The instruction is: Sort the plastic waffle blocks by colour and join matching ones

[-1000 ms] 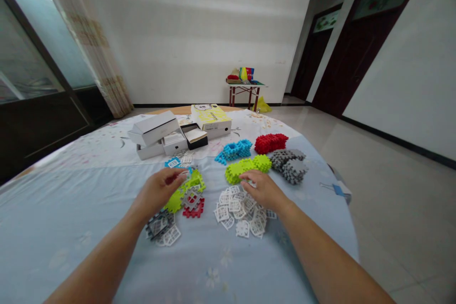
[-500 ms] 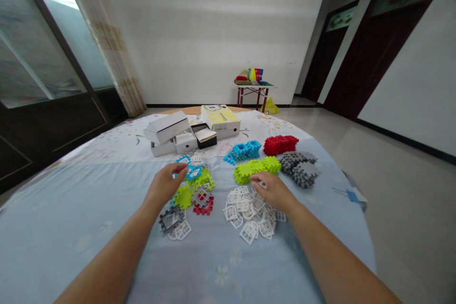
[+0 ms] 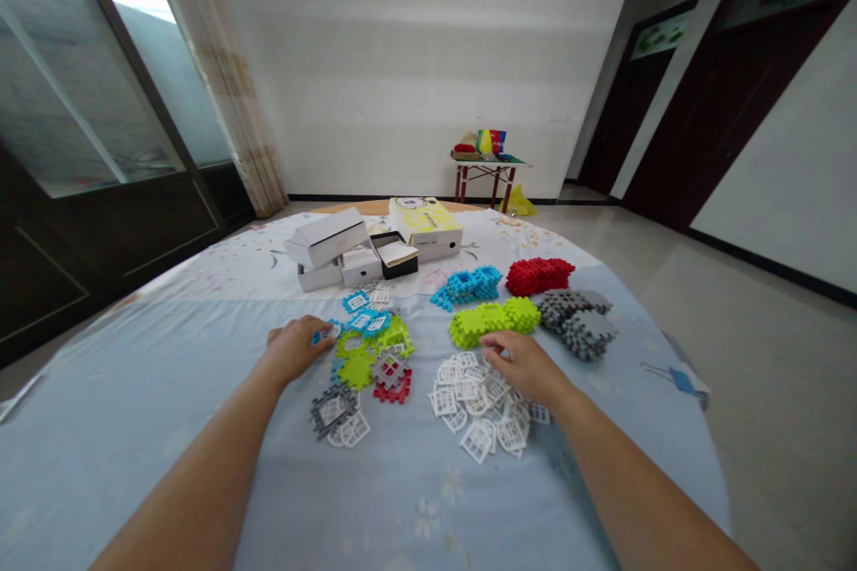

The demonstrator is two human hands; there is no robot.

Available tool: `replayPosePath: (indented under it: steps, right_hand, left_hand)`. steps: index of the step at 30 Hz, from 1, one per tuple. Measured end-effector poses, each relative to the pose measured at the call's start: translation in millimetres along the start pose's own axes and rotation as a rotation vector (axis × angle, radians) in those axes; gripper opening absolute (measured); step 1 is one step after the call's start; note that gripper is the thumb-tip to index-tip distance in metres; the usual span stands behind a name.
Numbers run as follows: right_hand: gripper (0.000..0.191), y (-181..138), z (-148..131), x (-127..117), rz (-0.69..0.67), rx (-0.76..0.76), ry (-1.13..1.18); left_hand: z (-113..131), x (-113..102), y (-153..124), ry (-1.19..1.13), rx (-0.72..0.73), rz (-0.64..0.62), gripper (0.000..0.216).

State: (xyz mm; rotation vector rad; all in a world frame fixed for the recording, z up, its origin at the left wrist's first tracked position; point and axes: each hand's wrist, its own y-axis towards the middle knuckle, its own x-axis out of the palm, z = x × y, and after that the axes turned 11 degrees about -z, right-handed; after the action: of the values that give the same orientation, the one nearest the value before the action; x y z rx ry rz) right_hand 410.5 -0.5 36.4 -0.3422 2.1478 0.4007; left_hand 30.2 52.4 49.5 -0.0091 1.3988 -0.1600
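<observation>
At the left edge of a mixed heap, my left hand (image 3: pixel 295 351) pinches a blue interlocking plastic tile (image 3: pixel 326 335) with a white window piece in it. Beside it lie other blue tiles (image 3: pixel 370 321), lime green tiles (image 3: pixel 358 366), a grey tile (image 3: pixel 390 367) and a red tile (image 3: pixel 395 387). Over the far right of a loose pile of white window pieces (image 3: pixel 472 393) is my right hand (image 3: pixel 528 366), its fingers loosely bent and apart, with nothing visible in them. Its fingertips are close to a row of stacked lime green tiles (image 3: pixel 492 321).
Rows of blue tiles (image 3: pixel 472 284), red tiles (image 3: pixel 539 275) and grey tiles (image 3: pixel 579 326) stand at the right. White boxes (image 3: pixel 328 241), a black box (image 3: pixel 396 260) and a yellow-and-white box (image 3: pixel 428 227) sit at the back of the cloth-covered table (image 3: pixel 167 393).
My left hand has moved left and slightly down from over the blue tiles, with a blue tile now at its fingertips. My right hand stays by the white pile. The view has shifted slightly.
</observation>
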Motion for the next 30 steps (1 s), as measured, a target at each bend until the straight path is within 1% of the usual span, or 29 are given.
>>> replayPosePath:
  steps: [5,11,13,15,18,20,23,27,30]
  right_hand:
    - [0.024,0,-1,-1,-0.006,0.008,0.001]
    - [0.024,-1,-1,-1,-0.004,0.002,-0.001]
    - [0.024,-1,-1,-1,0.0,0.002,-0.001]
    - [0.024,-1,-1,-2,0.005,0.003,0.0]
    - [0.024,-1,1,-2,0.009,0.009,0.001]
    - [0.024,-1,1,-2,0.013,0.012,-0.001]
    - [0.024,-1,1,-2,0.012,0.014,-0.009]
    - [0.024,-1,0,-3,-0.003,0.02,-0.015]
    - [0.025,-2,0,-2,-0.013,0.027,-0.022]
  left_hand:
    - [-2,1,2,0.01,0.018,0.025,0.037]
    - [-2,0,1,-0.056,-0.032,0.03,0.04]
    - [-1,-2,1,-0.075,-0.063,0.076,0.041]
    - [-2,-4,0,-0.098,-0.096,0.153,0.043]
    - [0,-9,1,-0.216,-0.095,0.219,0.046]
    - [7,-13,0,-0.34,-0.041,0.199,0.048]
    - [32,-16,-5,-0.495,0.055,0.123,0.049]
    - [89,-13,-22,-0.619,0.171,-0.02,0.046]
    - [129,-9,-38,-0.763,0.349,-0.159,0.044]
